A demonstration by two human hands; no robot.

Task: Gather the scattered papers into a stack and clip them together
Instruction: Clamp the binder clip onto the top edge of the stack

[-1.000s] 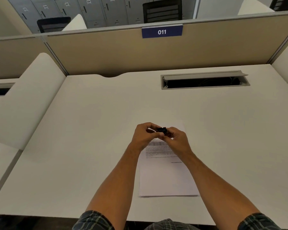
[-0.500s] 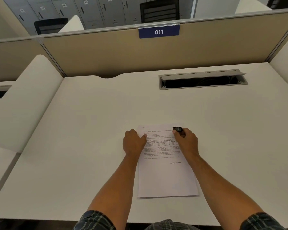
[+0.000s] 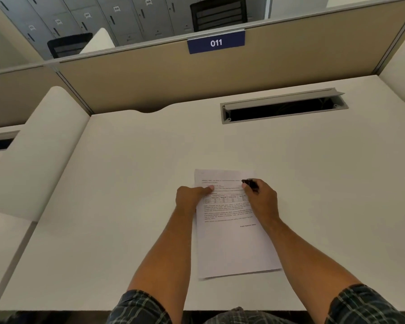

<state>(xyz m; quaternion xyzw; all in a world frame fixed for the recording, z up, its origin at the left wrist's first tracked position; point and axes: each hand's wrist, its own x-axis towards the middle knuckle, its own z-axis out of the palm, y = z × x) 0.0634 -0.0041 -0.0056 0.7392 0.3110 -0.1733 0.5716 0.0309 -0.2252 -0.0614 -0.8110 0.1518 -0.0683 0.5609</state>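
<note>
Papers (image 3: 232, 244) lie stacked on the worktop (image 3: 126, 183), left hand (image 3: 189, 198) now pinning them while right hand (image 3: 260, 197), having left the two-handed hold, pinches the binder clip (image 3: 248, 182) near their top-right edge, unclipped yet.

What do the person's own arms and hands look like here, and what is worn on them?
Both forearms are bare. The left hand and right hand show no gloves; no rings or watch can be made out. Short dark plaid sleeves with pale check lines cover the upper arms.
</note>
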